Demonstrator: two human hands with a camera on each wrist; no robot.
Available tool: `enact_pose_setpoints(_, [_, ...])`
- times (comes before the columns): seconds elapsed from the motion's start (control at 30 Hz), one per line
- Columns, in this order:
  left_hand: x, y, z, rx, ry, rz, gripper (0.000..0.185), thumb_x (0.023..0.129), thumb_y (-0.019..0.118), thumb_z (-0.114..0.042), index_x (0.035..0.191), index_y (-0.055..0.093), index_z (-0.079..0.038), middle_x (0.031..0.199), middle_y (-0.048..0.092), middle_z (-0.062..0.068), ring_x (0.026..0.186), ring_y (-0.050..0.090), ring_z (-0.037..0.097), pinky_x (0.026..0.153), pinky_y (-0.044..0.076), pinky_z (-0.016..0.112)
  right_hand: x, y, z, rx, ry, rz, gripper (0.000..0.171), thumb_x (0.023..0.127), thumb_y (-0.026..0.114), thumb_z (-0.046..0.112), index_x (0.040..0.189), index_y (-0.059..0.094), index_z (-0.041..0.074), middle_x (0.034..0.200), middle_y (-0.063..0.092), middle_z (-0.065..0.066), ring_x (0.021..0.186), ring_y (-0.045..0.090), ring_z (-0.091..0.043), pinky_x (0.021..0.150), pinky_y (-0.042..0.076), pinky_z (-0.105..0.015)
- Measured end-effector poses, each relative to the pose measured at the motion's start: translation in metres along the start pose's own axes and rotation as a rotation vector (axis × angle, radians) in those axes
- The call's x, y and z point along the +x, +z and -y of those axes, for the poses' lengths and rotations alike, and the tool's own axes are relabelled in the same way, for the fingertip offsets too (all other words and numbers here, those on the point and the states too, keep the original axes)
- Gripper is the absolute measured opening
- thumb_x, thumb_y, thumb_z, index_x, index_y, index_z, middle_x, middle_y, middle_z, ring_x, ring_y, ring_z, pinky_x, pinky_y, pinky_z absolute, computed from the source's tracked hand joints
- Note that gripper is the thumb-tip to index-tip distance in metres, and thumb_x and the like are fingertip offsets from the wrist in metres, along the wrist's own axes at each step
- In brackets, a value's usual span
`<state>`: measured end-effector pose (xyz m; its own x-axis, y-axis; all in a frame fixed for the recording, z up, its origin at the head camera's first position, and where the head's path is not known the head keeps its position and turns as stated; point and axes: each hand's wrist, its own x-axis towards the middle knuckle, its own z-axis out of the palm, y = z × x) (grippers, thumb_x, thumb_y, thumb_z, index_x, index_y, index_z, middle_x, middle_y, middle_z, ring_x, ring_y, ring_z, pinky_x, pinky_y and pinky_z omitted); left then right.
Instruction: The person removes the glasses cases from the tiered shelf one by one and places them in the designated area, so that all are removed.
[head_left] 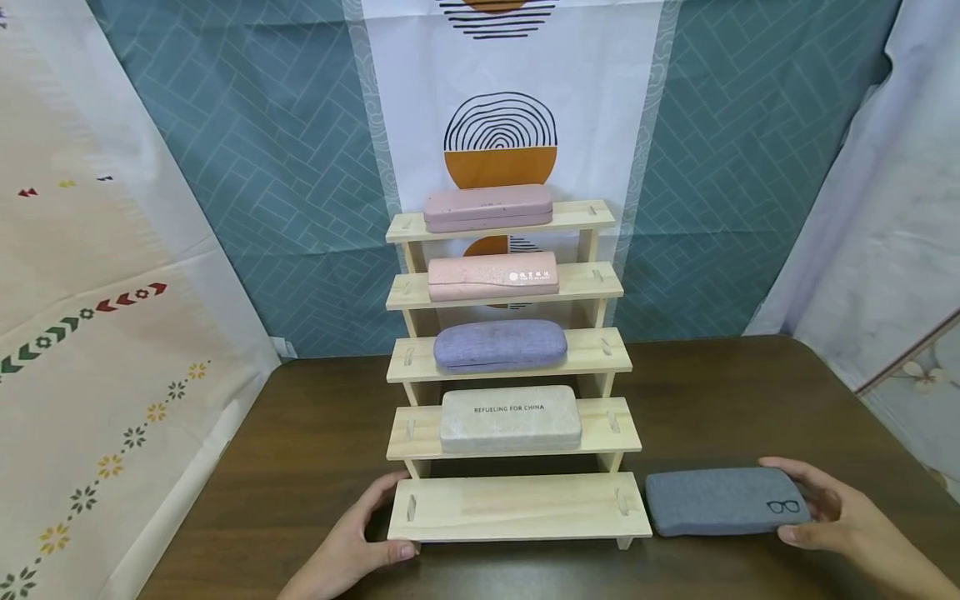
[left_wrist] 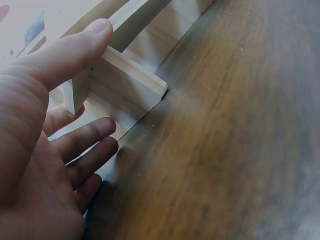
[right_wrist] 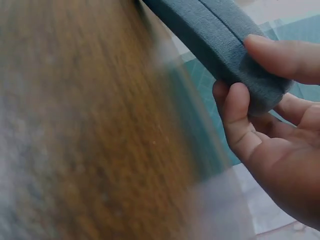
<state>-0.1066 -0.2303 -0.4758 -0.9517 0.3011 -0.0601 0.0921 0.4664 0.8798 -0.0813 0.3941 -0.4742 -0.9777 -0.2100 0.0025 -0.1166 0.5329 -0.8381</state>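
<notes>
On the table (head_left: pixel 750 392), just right of the rack's bare bottom shelf (head_left: pixel 517 507), the grey case (head_left: pixel 723 500) sat gripped at its end by the right hand (head_left: pixel 832 512). Left hand (head_left: pixel 360 542), fingers straight, braced the shelf's corner. Best to lift level and keep the rack steadied.
</notes>
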Motion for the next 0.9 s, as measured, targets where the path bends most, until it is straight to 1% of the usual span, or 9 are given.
enact_pose_setpoints(0.2, [0.0, 0.0, 0.001, -0.002, 0.013, -0.012, 0.08, 0.078, 0.089, -0.027, 0.145, 0.046, -0.031, 0.138, 0.051, 0.004, 0.127, 0.042, 0.029, 0.103, 0.032, 0.053, 0.002, -0.002, -0.008, 0.016, 0.008, 0.071, 0.067, 0.095, 0.067, 0.002, 0.154, 0.036, 0.007, 0.139, 0.03, 0.039, 0.114, 0.027, 0.028, 0.079, 0.044, -0.014])
enact_pose_setpoints(0.33, [0.0, 0.001, 0.001, -0.004, 0.01, -0.016, 0.08, 0.078, 0.089, -0.026, 0.145, 0.046, -0.032, 0.136, 0.052, 0.003, 0.127, 0.043, 0.028, 0.103, 0.03, 0.055, 0.001, -0.001, -0.009, -0.095, -0.022, 0.055, 0.071, 0.092, 0.073, 0.007, 0.153, 0.037, 0.006, 0.142, 0.029, 0.036, 0.115, 0.024, 0.029, 0.081, 0.042, -0.012])
enact_pose_setpoints(0.37, [0.0, 0.001, 0.001, -0.004, 0.009, -0.015, 0.08, 0.078, 0.089, -0.026, 0.144, 0.046, -0.033, 0.136, 0.052, 0.003, 0.127, 0.043, 0.028, 0.103, 0.03, 0.055, 0.001, -0.001, -0.008, -0.142, -0.012, 0.039, 0.072, 0.092, 0.075, 0.012, 0.154, 0.038, 0.008, 0.142, 0.03, 0.035, 0.116, 0.024, 0.028, 0.084, 0.045, -0.018])
enact_pose_setpoints(0.43, [0.0, 0.0, 0.002, -0.008, 0.009, -0.016, 0.079, 0.078, 0.089, -0.026, 0.145, 0.046, -0.033, 0.136, 0.052, 0.003, 0.127, 0.043, 0.028, 0.103, 0.029, 0.056, 0.001, -0.001, -0.004, -0.23, 0.024, 0.028, 0.078, 0.089, 0.078, 0.021, 0.154, 0.038, 0.009, 0.149, 0.034, 0.023, 0.132, 0.029, 0.011, 0.09, 0.049, -0.034])
enact_pose_setpoints(0.5, [-0.001, 0.0, 0.003, -0.01, 0.012, -0.017, 0.079, 0.079, 0.089, -0.026, 0.144, 0.046, -0.033, 0.136, 0.052, 0.004, 0.127, 0.043, 0.028, 0.103, 0.029, 0.056, 0.003, -0.001, 0.001, -0.314, 0.075, 0.025, 0.085, 0.085, 0.081, 0.03, 0.155, 0.038, 0.01, 0.154, 0.039, 0.003, 0.141, 0.035, -0.016, 0.091, 0.047, -0.056])
enact_pose_setpoints(0.57, [-0.001, -0.001, 0.003, -0.01, 0.017, -0.019, 0.079, 0.079, 0.088, -0.026, 0.144, 0.046, -0.033, 0.136, 0.052, 0.003, 0.127, 0.043, 0.028, 0.103, 0.031, 0.055, 0.005, -0.002, 0.005, -0.37, 0.099, 0.032, 0.09, 0.082, 0.083, 0.033, 0.155, 0.036, 0.006, 0.154, 0.04, -0.02, 0.135, 0.038, -0.048, 0.084, 0.041, -0.071])
enact_pose_setpoints(0.6, [-0.001, -0.001, 0.004, -0.011, 0.017, -0.02, 0.079, 0.079, 0.089, -0.026, 0.144, 0.046, -0.034, 0.136, 0.052, 0.003, 0.127, 0.043, 0.028, 0.103, 0.031, 0.054, 0.006, -0.002, 0.007, -0.391, 0.11, 0.041, 0.093, 0.082, 0.083, 0.033, 0.155, 0.035, 0.003, 0.15, 0.039, -0.031, 0.128, 0.037, -0.061, 0.084, 0.041, -0.072])
enact_pose_setpoints(0.8, [-0.002, -0.001, 0.004, -0.02, 0.014, -0.007, 0.081, 0.079, 0.088, -0.025, 0.146, 0.044, -0.034, 0.137, 0.053, -0.002, 0.126, 0.046, 0.024, 0.101, 0.037, 0.039, 0.003, -0.003, 0.003, -0.455, 0.097, 0.067, 0.094, 0.082, 0.083, 0.032, 0.154, 0.032, -0.002, 0.143, 0.038, -0.042, 0.12, 0.039, -0.068, 0.077, 0.044, -0.07])
enact_pose_setpoints(0.9, [-0.001, -0.001, 0.005, -0.008, 0.026, -0.004, 0.081, 0.08, 0.088, -0.026, 0.146, 0.044, -0.034, 0.138, 0.053, -0.002, 0.127, 0.045, 0.024, 0.102, 0.036, 0.042, 0.0, -0.001, -0.004, -0.459, 0.046, 0.061, 0.093, 0.083, 0.082, 0.031, 0.155, 0.032, 0.0, 0.142, 0.04, -0.042, 0.118, 0.041, -0.068, 0.077, 0.045, -0.07])
